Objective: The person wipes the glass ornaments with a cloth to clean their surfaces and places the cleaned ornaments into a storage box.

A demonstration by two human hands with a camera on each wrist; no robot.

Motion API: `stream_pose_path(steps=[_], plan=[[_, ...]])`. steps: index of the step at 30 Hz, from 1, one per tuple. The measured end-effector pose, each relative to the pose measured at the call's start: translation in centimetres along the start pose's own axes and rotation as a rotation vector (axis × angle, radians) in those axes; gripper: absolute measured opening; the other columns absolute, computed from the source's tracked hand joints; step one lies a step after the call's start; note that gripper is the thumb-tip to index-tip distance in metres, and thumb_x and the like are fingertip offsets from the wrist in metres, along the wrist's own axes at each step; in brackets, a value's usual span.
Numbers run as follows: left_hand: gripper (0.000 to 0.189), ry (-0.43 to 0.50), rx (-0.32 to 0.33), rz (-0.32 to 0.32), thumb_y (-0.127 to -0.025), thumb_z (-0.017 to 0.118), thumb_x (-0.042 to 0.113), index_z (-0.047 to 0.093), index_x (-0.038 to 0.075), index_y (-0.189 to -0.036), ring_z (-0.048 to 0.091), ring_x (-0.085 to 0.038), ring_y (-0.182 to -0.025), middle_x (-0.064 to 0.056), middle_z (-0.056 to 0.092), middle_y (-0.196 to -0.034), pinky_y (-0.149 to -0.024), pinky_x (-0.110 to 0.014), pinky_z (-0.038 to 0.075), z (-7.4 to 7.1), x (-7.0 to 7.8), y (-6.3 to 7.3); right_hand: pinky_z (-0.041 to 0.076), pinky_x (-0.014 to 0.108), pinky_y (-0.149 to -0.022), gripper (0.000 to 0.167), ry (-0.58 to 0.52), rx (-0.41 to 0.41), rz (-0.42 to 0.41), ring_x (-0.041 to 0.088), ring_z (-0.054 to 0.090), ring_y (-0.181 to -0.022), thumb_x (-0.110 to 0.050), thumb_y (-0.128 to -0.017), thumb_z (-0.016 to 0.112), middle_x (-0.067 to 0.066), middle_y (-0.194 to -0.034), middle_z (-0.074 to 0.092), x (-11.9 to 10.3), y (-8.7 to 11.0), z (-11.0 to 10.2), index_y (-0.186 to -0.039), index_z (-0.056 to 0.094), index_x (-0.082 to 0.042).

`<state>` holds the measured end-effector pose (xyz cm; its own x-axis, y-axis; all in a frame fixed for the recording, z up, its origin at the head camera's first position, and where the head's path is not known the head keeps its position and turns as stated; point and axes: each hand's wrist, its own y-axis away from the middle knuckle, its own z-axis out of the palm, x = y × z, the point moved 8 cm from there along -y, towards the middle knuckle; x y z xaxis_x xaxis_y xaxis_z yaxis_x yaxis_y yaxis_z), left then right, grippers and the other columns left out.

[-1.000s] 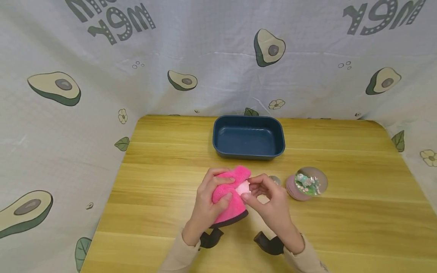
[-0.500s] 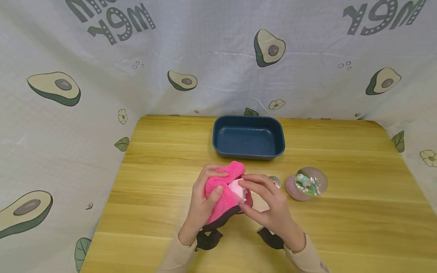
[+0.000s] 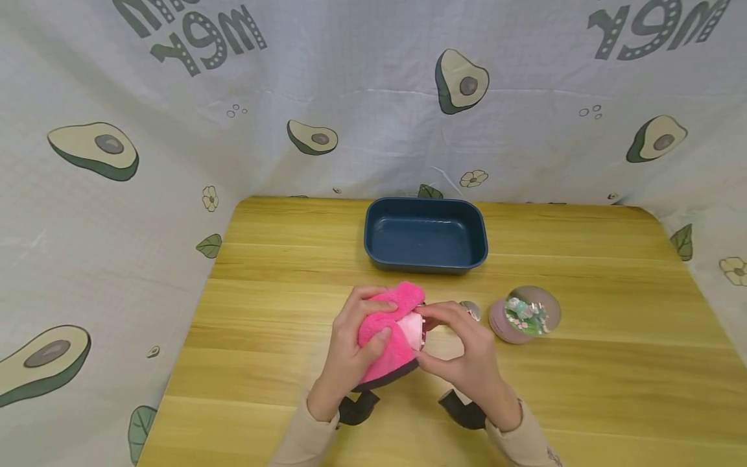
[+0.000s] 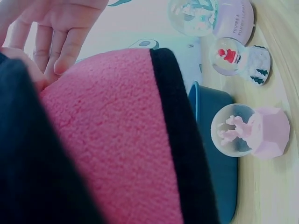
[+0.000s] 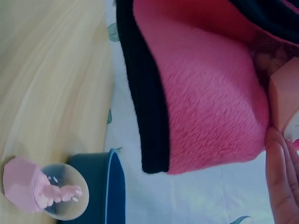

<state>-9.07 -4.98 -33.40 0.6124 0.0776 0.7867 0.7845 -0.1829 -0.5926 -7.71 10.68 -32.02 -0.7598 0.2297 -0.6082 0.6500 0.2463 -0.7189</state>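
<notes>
My left hand grips a fluffy pink cloth with a dark border, wrapped around a snow globe. The globe's faceted pale-pink base sticks out of the folds toward the right. Thumb and fingers of my right hand hold that base at its edges. In the right wrist view the globe's dome shows dimly inside the cloth, with the pink base beside the right fingers. From the left wrist, the cloth hides the held globe, and the right palm appears beyond it.
A blue rectangular bin stands at the table's back. Right of my hands are a small Santa snow globe and a larger lilac-based globe. Another pink-based globe stands near the bin, hidden in the head view.
The cloth and wrapped globe swung left, then came slightly back right. My right fingers shifted around the base. The bin and the standing globes have not moved.
</notes>
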Motion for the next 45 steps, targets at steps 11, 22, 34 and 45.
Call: stream_pose_path(steps=[11, 22, 34, 45], plan=[[0.028, -0.023, -0.042, 0.135, -0.097, 0.049, 0.033, 0.058, 0.009, -0.107, 0.057, -0.028, -0.107, -0.015, 0.054, -0.118, -0.086, -0.038, 0.052, 0.8, 1.1, -0.1, 0.051, 0.019, -0.059, 0.03, -0.092, 0.03, 0.341, 0.009, 0.058, -0.065, -0.01, -0.075, 0.08, 0.003, -0.078, 0.061, 1.6, 0.7, -0.1, -0.096, 0.063, 0.002], [0.029, 0.033, 0.063, -0.047, -0.093, 0.053, 0.032, 0.06, 0.007, -0.108, 0.055, -0.027, -0.108, -0.012, 0.056, -0.118, -0.079, -0.036, 0.054, -0.1, -0.5, 0.2, 0.053, 0.02, -0.066, 0.045, -0.036, -0.074, 0.261, 0.012, 0.061, -0.071, -0.027, -0.086, 0.072, 0.005, -0.089, 0.062, 0.6, 0.2, 0.5, -0.117, 0.058, 0.002], [0.029, 0.119, 0.077, -0.218, -0.089, 0.056, 0.025, 0.058, 0.005, -0.111, 0.053, -0.027, -0.111, -0.01, 0.055, -0.12, -0.081, -0.037, 0.054, -0.7, -1.5, 0.3, 0.042, 0.018, -0.095, 0.044, 0.136, -0.18, -0.005, 0.024, 0.056, -0.104, -0.037, -0.093, 0.058, 0.015, -0.117, 0.056, -1.2, -0.5, 1.3, -0.121, 0.059, -0.003], [0.034, 0.035, -0.001, -0.05, -0.094, 0.053, 0.036, 0.059, 0.007, -0.111, 0.054, -0.027, -0.11, -0.012, 0.054, -0.12, -0.082, -0.037, 0.053, 0.1, -0.7, 0.4, 0.051, 0.019, -0.07, 0.045, 0.006, -0.068, 0.079, 0.014, 0.059, -0.076, -0.033, -0.086, 0.068, 0.009, -0.094, 0.064, 0.2, 0.3, 0.4, -0.112, 0.061, 0.005]])
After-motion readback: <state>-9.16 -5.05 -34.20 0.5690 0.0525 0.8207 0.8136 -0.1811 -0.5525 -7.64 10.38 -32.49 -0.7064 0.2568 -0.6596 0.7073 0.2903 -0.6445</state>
